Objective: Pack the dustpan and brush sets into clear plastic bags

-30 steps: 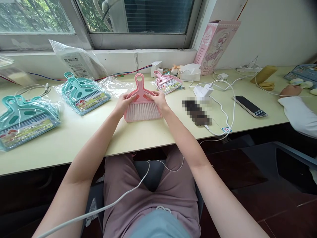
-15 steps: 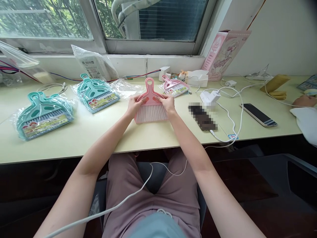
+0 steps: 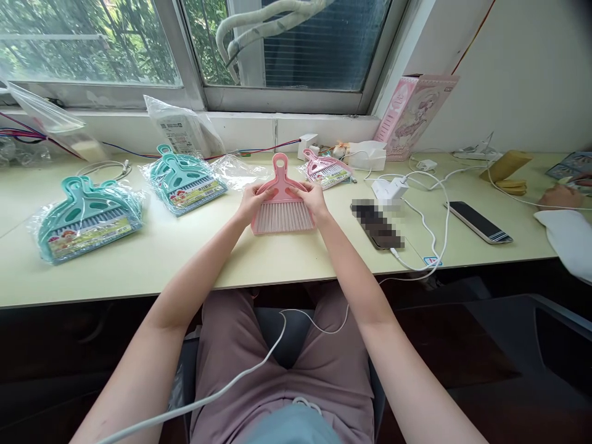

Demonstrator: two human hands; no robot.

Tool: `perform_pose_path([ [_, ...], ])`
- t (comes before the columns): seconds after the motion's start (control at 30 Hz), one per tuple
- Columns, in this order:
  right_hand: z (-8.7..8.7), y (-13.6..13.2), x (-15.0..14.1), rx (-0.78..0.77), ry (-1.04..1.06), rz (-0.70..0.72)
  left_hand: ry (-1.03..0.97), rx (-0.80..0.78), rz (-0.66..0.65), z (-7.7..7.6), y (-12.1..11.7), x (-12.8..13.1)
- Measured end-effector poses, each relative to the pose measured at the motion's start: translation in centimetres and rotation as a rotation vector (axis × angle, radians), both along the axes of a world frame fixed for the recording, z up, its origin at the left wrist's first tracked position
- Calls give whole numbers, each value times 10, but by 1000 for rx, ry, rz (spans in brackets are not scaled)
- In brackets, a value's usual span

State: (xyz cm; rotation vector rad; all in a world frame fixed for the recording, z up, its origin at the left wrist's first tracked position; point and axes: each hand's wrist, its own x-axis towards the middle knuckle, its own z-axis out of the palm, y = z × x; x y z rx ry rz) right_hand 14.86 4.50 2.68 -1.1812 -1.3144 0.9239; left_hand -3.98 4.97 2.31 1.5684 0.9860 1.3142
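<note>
A pink hand brush (image 3: 283, 217) with pale bristles lies against a pink dustpan (image 3: 256, 228), of which only the rim shows; both handles point toward the window. My left hand (image 3: 253, 201) grips the pair at its left side, thumb on top. On the right side my right hand (image 3: 312, 197) grips it the same way, fingers curled beneath and partly hidden. Behind my right hand lies a pink brush set (image 3: 326, 169) with a printed label. Teal brush sets in clear wrap, one nearer (image 3: 87, 216) and one farther (image 3: 185, 179), lie to the left.
A phone (image 3: 377, 225) with a charging cable lies right of my hands, near a white charger (image 3: 391, 187). Another phone (image 3: 478, 222) is farther right, close to a co-worker's hand (image 3: 560, 196). A pink box (image 3: 414, 117) stands by the wall. Crumpled clear plastic (image 3: 243, 171) lies behind my left hand.
The whole view has shifted slightly, with the desk items appearing a little lower. Both hands keep their hold on the pink brush and dustpan, with no clear movement of the pair.
</note>
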Motion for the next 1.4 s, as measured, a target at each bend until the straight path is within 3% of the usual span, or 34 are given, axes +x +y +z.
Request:
perform_pose_path([
  [0.07,2,2,6,-34,-29,-4,-58,-37,-4,0,2,-4],
  [0.13,1,5,18,-82,-152,-109,-110,-65,16,-2,7,-10],
  [0.27,-11,9,39,-153,-602,-363,-179,-108,144,-13,25,-33],
  [0.43,-24,8,35,-176,-891,-308,-226,-188,308,-24,45,-57],
  [0.6,-18,7,28,-199,-841,-223,-319,-208,328,-21,44,-58],
  [0.73,-11,5,25,-219,-630,135,-307,-219,338,-22,45,-58],
  [0.77,-10,3,23,-224,-601,170,-295,-219,347,-23,46,-59],
  [0.8,-10,1,21,-226,-602,143,-287,-217,357,-24,46,-59],
  [0.9,-10,-5,13,-193,-751,-125,-298,-229,375,-24,46,-59],
  [0.97,-10,-9,9,-181,-875,-201,-313,-223,374,-22,44,-58],
  [1.07,-9,-9,7,-219,-944,-124,-293,-128,374,-14,38,-54],
  [1.2,-12,-3,10,-215,-885,-25,-184,-15,347,-4,32,-50],
  [1.3,-17,2,13,-171,-842,-65,-74,29,293,0,31,-49],
  [1.4,-21,7,17,-152,-852,-130,1,82,320,-2,31,-49],
])
